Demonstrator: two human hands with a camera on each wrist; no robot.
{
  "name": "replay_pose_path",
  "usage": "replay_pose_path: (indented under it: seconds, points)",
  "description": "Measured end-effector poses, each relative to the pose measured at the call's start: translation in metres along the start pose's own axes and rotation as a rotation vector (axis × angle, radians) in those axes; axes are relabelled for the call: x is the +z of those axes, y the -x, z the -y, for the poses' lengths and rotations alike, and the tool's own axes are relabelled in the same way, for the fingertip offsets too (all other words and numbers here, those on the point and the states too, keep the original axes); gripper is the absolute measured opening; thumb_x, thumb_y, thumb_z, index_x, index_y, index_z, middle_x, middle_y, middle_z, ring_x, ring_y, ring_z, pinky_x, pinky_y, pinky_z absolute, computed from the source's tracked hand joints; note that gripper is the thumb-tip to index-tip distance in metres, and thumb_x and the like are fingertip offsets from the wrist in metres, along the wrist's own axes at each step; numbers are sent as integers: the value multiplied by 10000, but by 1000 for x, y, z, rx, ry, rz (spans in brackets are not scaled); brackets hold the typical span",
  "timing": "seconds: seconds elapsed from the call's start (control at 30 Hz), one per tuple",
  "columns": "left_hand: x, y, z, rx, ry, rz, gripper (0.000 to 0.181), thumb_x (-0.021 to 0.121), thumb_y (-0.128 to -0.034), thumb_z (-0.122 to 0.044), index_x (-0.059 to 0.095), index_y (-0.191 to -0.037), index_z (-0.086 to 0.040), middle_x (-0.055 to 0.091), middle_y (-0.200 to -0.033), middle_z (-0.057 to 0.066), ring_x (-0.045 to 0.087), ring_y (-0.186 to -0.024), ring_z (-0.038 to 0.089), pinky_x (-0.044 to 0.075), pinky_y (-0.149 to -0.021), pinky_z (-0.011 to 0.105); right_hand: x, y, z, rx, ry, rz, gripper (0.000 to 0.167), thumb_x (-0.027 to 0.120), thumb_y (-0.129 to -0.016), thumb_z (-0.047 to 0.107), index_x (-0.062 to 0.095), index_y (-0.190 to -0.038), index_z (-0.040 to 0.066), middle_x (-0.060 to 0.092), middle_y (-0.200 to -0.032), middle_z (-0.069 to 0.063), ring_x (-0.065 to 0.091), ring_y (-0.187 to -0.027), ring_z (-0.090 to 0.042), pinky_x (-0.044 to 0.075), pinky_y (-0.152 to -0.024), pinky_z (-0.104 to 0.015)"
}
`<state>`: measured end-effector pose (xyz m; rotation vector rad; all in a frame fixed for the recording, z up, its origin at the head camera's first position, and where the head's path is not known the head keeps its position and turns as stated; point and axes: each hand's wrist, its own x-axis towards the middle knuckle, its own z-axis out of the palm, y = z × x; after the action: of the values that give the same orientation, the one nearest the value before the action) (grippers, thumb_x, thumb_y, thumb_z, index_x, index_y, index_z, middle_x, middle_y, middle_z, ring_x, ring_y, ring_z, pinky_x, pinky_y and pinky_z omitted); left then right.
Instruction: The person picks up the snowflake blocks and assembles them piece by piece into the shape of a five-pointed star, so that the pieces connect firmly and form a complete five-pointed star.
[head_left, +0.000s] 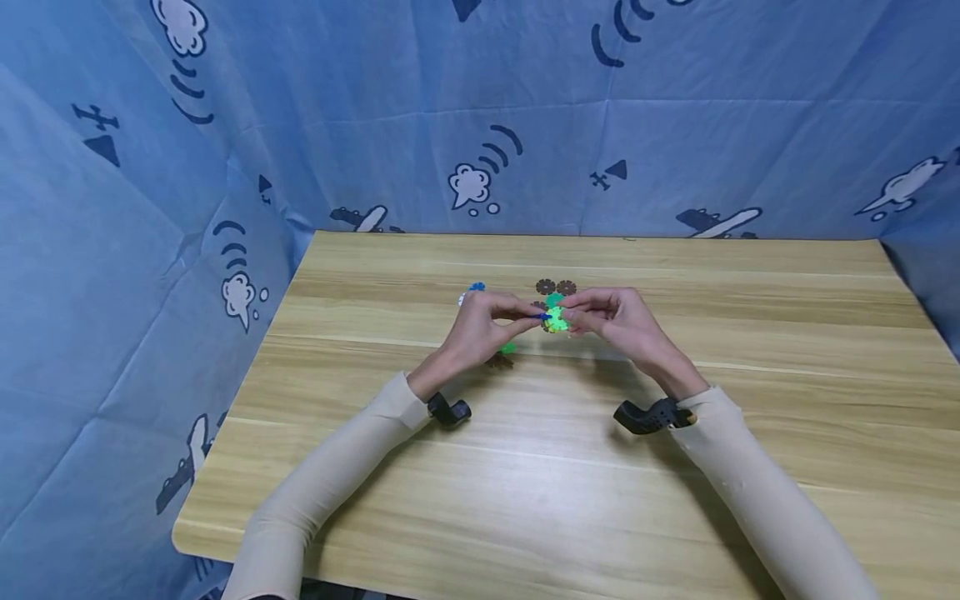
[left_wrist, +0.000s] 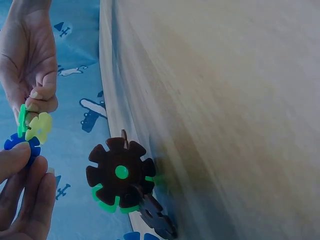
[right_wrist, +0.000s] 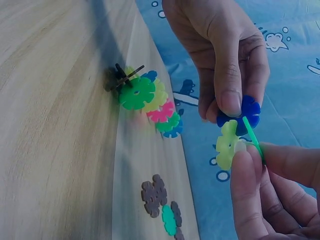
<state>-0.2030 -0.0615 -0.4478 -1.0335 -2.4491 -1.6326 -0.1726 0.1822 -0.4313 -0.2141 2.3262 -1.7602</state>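
Between thumb and fingers, my left hand (head_left: 483, 329) pinches a blue notched disc (right_wrist: 251, 111). My right hand (head_left: 618, 321) pinches a green notched disc (right_wrist: 254, 139), seen nearly edge-on in the right wrist view. A yellow-green notched disc (right_wrist: 227, 145) sits beside the green one. The three discs meet between the two hands, above the table; the fingers partly hide where they join. In the left wrist view, the blue disc (left_wrist: 22, 146) shows below the green disc (left_wrist: 22, 121) and the yellow disc (left_wrist: 40, 127).
Near the left hand stands a joined group with a brown disc (left_wrist: 120, 170) and a green disc (right_wrist: 137, 93), trailing yellow, pink and blue ones. Loose brown discs (head_left: 545, 286) and a green disc (right_wrist: 169, 220) lie behind the hands on the wooden table (head_left: 540, 483). A blue curtain (head_left: 420, 167) hangs behind.
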Motion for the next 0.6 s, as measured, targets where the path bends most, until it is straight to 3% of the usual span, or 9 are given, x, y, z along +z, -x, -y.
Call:
replay_pose_path:
  seconds: [0.17,0.37,0.6]
  points:
    - [-1,-1,-1,11,3,-21,139,797,-912,-63,827,-1048,-51,819,-1021,116,794,-965,204,631,-873,206,1,-1,2,0,-5,-8,317,722,-996,162,699,-1252,-24,797,-1006,68,780,-908,-209,647,-913,-387]
    - [-1,-2,-3,69,-70,-19,147,797,-909,-54,822,-1053,-36,821,-987,115,798,-933,213,639,-847,222,4,-3,2,-6,19,-18,296,716,-1001,169,719,-1244,0,805,-1068,-49,785,-889,-210,651,-896,-371]
    - [-6,-3,-2,30,-97,-12,146,774,-944,-103,822,-1080,-84,823,-1038,83,800,-934,169,638,-829,208,6,-7,2,-4,20,-20,310,700,-1016,213,717,-1254,15,786,-1117,-90,784,-914,-203,642,-935,-437]
